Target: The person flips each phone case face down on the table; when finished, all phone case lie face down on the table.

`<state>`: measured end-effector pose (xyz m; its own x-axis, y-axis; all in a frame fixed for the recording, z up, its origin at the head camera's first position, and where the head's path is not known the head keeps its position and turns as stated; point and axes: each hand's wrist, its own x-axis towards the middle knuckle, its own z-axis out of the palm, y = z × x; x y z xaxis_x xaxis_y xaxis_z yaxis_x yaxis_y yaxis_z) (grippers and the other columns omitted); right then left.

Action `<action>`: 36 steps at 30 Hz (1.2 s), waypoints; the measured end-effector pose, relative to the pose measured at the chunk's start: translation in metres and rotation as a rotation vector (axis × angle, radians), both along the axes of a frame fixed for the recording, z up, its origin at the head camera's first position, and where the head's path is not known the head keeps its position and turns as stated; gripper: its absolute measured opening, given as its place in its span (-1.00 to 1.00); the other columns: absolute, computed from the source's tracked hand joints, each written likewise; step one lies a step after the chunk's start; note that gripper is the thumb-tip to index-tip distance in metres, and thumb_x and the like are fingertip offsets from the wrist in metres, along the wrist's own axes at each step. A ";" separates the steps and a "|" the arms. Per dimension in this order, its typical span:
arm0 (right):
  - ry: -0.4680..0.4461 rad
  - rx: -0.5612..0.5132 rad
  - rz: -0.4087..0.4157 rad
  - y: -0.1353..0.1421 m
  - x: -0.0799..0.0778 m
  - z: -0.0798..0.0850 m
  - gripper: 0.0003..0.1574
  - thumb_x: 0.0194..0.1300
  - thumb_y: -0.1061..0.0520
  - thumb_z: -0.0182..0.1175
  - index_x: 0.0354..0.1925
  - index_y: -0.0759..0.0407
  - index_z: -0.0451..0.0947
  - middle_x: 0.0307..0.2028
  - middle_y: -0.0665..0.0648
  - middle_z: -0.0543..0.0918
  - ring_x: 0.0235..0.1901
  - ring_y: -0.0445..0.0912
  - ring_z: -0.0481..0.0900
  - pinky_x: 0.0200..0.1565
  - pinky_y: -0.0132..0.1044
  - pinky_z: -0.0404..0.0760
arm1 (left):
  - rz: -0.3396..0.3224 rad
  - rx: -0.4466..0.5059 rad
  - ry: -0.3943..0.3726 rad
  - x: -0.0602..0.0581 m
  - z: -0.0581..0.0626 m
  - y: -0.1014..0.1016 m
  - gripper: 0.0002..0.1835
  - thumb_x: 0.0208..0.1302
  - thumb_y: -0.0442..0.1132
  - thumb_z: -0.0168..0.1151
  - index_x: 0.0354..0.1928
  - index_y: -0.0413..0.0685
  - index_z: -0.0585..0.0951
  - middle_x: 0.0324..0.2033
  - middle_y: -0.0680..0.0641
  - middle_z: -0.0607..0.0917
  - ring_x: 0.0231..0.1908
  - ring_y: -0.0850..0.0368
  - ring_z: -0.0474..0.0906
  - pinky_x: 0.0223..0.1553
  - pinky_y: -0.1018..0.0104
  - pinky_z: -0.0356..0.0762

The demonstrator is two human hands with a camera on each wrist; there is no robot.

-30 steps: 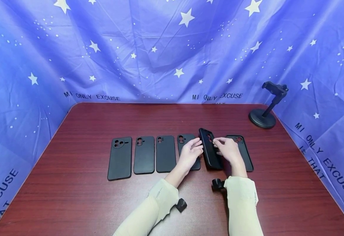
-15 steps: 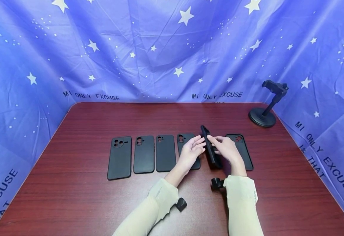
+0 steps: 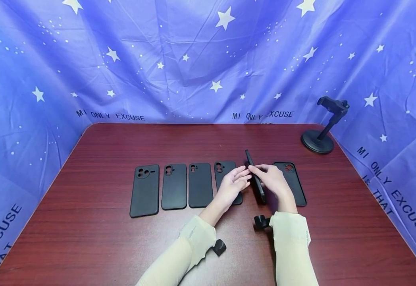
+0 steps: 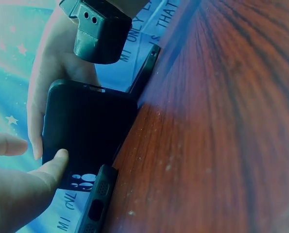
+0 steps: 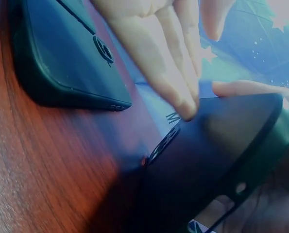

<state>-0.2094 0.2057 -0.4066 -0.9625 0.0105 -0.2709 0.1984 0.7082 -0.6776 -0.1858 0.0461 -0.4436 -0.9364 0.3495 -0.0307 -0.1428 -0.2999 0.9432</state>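
Observation:
A black phone case (image 3: 257,186) stands tilted up on its long edge, to the right of centre in the head view. My right hand (image 3: 274,182) holds it by its upper edge, with the thumb near the top. From the other side my left hand (image 3: 229,186) reaches to the case with fairly straight fingers. In the right wrist view those left fingers (image 5: 176,82) meet the face of the held case (image 5: 197,165) near its camera cutouts. Below my left hand lies another black phone case (image 3: 225,169), partly hidden. One more case (image 3: 293,182) lies hollow side up behind my right hand.
Farther left, three black phone cases lie in a row: an outermost one (image 3: 145,194), a middle one (image 3: 174,190) and an inner one (image 3: 200,188). A black phone stand (image 3: 318,141) is at the table's back right corner. A starry blue curtain (image 3: 179,79) surrounds the red-brown table (image 3: 97,167).
The held case has turned from a leaning pose to nearly upright on its long edge. My right fingers have moved leftward with its top edge; my left hand has shifted slightly right.

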 end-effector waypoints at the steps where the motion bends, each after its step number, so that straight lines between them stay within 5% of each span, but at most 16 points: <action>1: -0.003 -0.012 -0.004 0.000 0.000 0.001 -0.16 0.36 -0.35 0.01 0.28 0.24 0.42 -0.02 0.32 0.65 -0.45 -0.18 0.60 -0.28 -0.33 0.53 | -0.001 -0.013 -0.008 0.000 0.000 0.000 -0.40 0.29 -0.55 -0.12 0.41 -0.39 0.17 0.33 -0.37 0.38 0.33 -0.20 0.36 0.29 0.13 0.44; 9: -0.042 -0.176 -0.028 0.004 0.000 0.002 -0.18 0.39 -0.29 0.03 0.34 0.26 0.35 0.28 0.38 0.43 -0.30 -0.16 0.67 -0.19 -0.36 0.62 | -0.016 -0.107 -0.050 -0.001 -0.004 0.001 -0.41 0.28 -0.49 -0.07 0.38 -0.44 0.21 0.33 -0.39 0.36 0.35 -0.20 0.33 0.30 0.09 0.43; 20: -0.042 -0.363 -0.030 0.017 0.003 0.000 -0.27 0.47 -0.11 0.00 0.37 0.34 0.25 0.26 0.40 0.43 -0.25 -0.34 0.55 -0.19 -0.43 0.62 | -0.081 -0.192 -0.084 -0.001 -0.006 0.002 -0.40 0.32 -0.42 -0.06 0.40 -0.43 0.17 0.38 -0.39 0.28 0.40 -0.19 0.23 0.37 0.02 0.32; 25: -0.037 -0.481 -0.045 0.025 0.003 -0.004 -0.31 0.47 0.02 0.02 0.36 0.43 0.22 -0.09 0.11 0.67 -0.35 -0.35 0.66 -0.22 -0.39 0.70 | -0.082 -0.288 -0.051 0.000 -0.003 0.001 -0.41 0.35 -0.38 0.00 0.40 -0.38 0.20 0.38 -0.36 0.30 0.40 -0.17 0.24 0.39 0.04 0.30; 28: -0.041 -0.517 -0.079 0.029 0.003 -0.005 -0.34 0.46 0.08 0.03 0.35 0.47 0.23 -0.27 -0.11 0.65 -0.40 -0.36 0.68 -0.25 -0.37 0.72 | -0.091 -0.347 -0.037 0.001 0.000 0.001 -0.41 0.37 -0.37 0.02 0.42 -0.33 0.20 0.38 -0.34 0.30 0.40 -0.16 0.26 0.38 0.04 0.31; 32: -0.034 -0.420 -0.125 0.032 0.003 -0.007 -0.35 0.45 0.07 0.06 0.33 0.45 0.28 -0.03 0.25 0.65 -0.36 -0.37 0.65 -0.21 -0.34 0.73 | -0.101 -0.407 -0.013 0.002 0.002 0.000 -0.40 0.39 -0.35 0.02 0.43 -0.27 0.19 0.40 -0.31 0.29 0.40 -0.16 0.26 0.37 0.04 0.33; 36: -0.028 -0.213 -0.139 0.032 0.003 -0.009 -0.38 0.42 -0.02 0.09 0.28 0.35 0.40 0.28 0.41 0.42 -0.21 -0.23 0.64 -0.14 -0.27 0.70 | -0.107 -0.433 0.006 0.003 0.002 -0.001 -0.40 0.40 -0.32 0.02 0.45 -0.23 0.18 0.42 -0.27 0.26 0.41 -0.13 0.24 0.39 0.05 0.31</action>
<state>-0.2068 0.2375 -0.4155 -0.9478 0.0821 -0.3080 0.3050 0.5145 -0.8014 -0.1823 0.0452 -0.4414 -0.8962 0.4008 -0.1902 -0.1455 0.1393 0.9795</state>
